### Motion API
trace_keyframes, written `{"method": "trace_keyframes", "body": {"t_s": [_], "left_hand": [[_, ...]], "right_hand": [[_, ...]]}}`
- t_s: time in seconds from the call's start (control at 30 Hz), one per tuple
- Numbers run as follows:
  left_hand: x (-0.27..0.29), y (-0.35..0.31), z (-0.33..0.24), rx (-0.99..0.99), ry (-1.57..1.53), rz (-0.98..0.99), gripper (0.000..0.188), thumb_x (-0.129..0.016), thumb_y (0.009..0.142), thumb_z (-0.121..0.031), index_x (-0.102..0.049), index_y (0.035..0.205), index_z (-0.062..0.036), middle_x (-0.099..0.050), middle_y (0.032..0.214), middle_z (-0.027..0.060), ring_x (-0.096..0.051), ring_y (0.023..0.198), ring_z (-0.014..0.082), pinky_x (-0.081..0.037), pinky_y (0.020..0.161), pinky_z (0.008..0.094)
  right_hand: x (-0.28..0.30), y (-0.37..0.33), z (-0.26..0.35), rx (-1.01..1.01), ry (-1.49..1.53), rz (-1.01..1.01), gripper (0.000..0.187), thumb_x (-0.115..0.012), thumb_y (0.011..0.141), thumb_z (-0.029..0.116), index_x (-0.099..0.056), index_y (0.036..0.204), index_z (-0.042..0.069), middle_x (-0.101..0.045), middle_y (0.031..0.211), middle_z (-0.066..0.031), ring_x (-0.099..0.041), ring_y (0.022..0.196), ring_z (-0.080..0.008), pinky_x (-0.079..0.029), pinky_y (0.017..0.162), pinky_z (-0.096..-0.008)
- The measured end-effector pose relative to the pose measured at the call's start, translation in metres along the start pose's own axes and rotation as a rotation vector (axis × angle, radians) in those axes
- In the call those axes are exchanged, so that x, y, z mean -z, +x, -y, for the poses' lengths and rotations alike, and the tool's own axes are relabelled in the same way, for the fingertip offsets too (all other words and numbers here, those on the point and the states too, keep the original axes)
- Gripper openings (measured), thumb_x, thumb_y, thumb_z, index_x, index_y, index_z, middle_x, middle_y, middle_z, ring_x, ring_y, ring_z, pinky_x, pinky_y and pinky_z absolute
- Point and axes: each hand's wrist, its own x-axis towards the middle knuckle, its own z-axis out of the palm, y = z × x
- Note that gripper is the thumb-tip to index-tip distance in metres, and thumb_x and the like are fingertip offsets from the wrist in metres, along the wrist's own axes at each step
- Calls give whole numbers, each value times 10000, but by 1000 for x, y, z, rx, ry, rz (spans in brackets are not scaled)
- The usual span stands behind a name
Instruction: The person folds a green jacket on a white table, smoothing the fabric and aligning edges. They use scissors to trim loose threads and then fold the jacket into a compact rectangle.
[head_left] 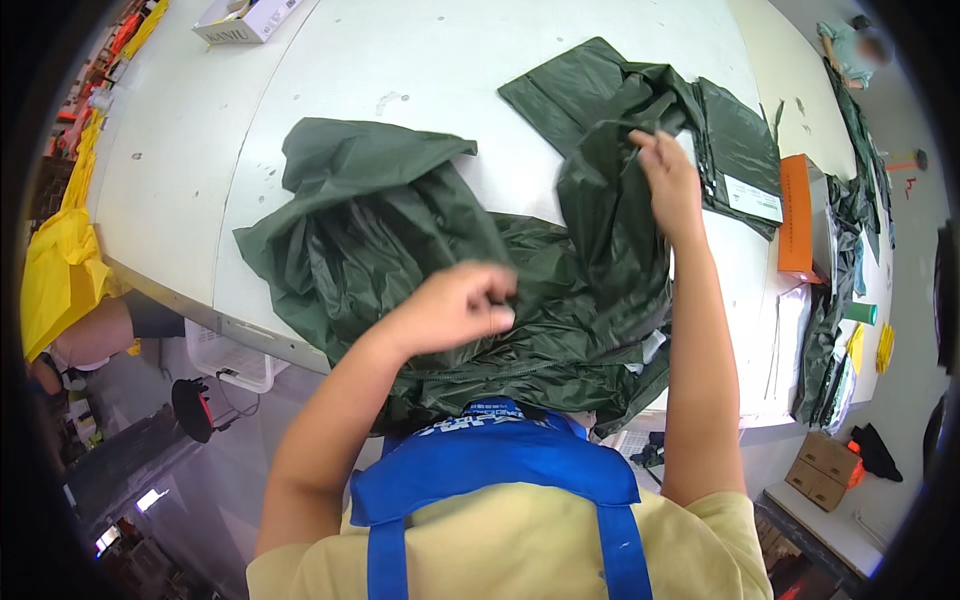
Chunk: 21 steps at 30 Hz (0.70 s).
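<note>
A crumpled dark green rain jacket (390,235) of thin, shiny material lies over the near edge of the white table, bunched against my body. A zipper (500,372) runs across its near part. My right hand (668,180) is raised at the right, fingertips closed on a lifted part of the jacket that hangs below them. My left hand (455,308) is over the middle of the jacket, fingers curled and smeared by motion; whether it grips any fabric cannot be made out. Beyond my right hand lie folded dark green garments (740,135) with a white label (752,199).
An orange box (798,218) stands at the right, beside more dark green garments (830,330). A white carton (245,22) is at the far left of the table (180,190). Yellow material (62,275) hangs at the left edge. Another person (850,52) is at the far right.
</note>
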Motion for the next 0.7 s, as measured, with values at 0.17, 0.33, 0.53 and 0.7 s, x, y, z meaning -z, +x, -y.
{"method": "trace_keyframes", "body": {"t_s": [0.17,0.33,0.53,0.7], "left_hand": [[38,22,-31,-100,-847,-419,1099,-773,768,-333,21,1513,-187,-220,1496,220,-425,1233,282,-455,906,398],[21,37,-27,-69,-711,-159,865,-692,779,9,-176,1463,-106,-560,1221,178,-541,1079,179,-437,912,306],[13,12,-25,-328,-661,-348,392,-588,847,44,-528,1226,-37,-598,1149,51,-542,1070,131,-409,956,289],[6,-3,-16,-565,-578,-331,354,-584,886,-8,-526,1235,-31,-588,1155,30,-517,1076,103,-387,971,276]], "right_hand": [[5,-93,127,546,-51,414,284,-648,679,28,-639,962,43,-620,1060,-71,-588,921,-245,-439,785,-389],[-11,-137,141,597,0,693,269,-640,698,127,-659,960,64,-593,1091,-36,-553,905,-203,-418,791,-343],[-2,-157,125,158,574,377,213,-587,864,141,-649,1038,36,-612,1010,-121,-583,855,-198,-465,769,-332],[-7,-153,122,-691,1746,62,456,-364,1005,441,-610,997,56,-632,791,-140,-308,406,-75,-252,410,-214]]}}
